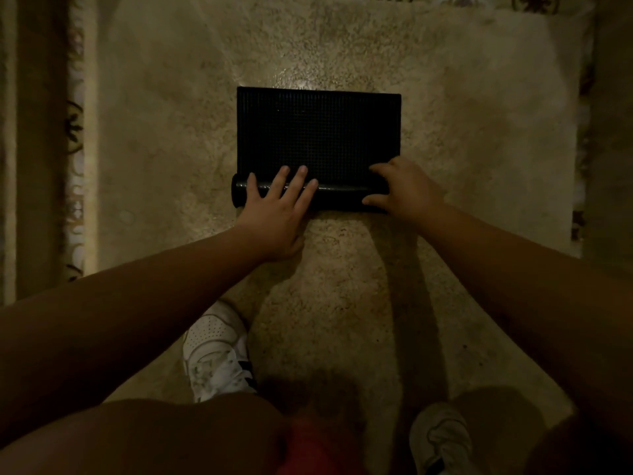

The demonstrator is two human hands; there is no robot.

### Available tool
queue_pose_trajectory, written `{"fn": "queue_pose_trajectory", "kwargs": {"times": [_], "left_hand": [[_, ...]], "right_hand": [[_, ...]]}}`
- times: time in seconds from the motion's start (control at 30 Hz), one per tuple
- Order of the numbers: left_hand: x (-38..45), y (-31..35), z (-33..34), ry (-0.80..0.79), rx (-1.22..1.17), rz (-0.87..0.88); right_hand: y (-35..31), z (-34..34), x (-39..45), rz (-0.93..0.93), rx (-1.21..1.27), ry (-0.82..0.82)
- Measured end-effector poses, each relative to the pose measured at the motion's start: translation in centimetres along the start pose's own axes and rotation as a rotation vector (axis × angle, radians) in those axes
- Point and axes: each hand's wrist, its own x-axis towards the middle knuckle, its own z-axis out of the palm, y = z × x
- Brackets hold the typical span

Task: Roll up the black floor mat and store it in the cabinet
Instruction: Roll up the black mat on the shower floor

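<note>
The black textured rubber floor mat (318, 128) lies on the beige shaggy carpet (171, 132), its near edge rolled into a short tube under both palms. The left hand (275, 214) presses with fingers spread flat; the right hand (404, 188) curls loosely over the roll's end. I think both hands should push forward evenly, so the roll stays tight and straight beyond the fingertips.

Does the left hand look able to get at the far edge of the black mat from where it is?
Probably yes: the left hand rests on the rolled part, and the flat mat beyond lies bare.
</note>
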Motion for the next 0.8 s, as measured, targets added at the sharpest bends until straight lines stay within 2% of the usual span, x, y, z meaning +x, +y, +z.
{"fn": "queue_pose_trajectory", "kwargs": {"times": [0.07, 0.2, 0.4, 0.5, 0.63, 0.8], "left_hand": [[0.6, -0.4, -0.1, 0.008, -0.019, -0.004], [1.5, -0.9, -0.3, -0.001, -0.044, -0.012], [2.8, -1.6, -0.9, -0.011, -0.078, -0.038], [3.1, -1.9, -1.0, 0.015, -0.085, -0.058], [3.5, -2.4, -1.5, 0.071, -0.086, -0.065], [2.9, -2.8, -1.5, 0.112, -0.218, -0.083]], "right_hand": [[-0.2, 1.1, -1.8, -0.049, -0.086, 0.111], [-0.3, 2.0, -3.6, -0.15, -0.3, 0.088], [-0.9, 0.5, -1.2, -0.132, -0.279, 0.105], [-0.4, -0.1, 0.0, -0.088, -0.181, 0.021], [0.0, -1.8, 2.2, -0.074, -0.186, -0.166], [0.3, -2.0, 2.4, -0.065, -0.095, -0.272]]}}
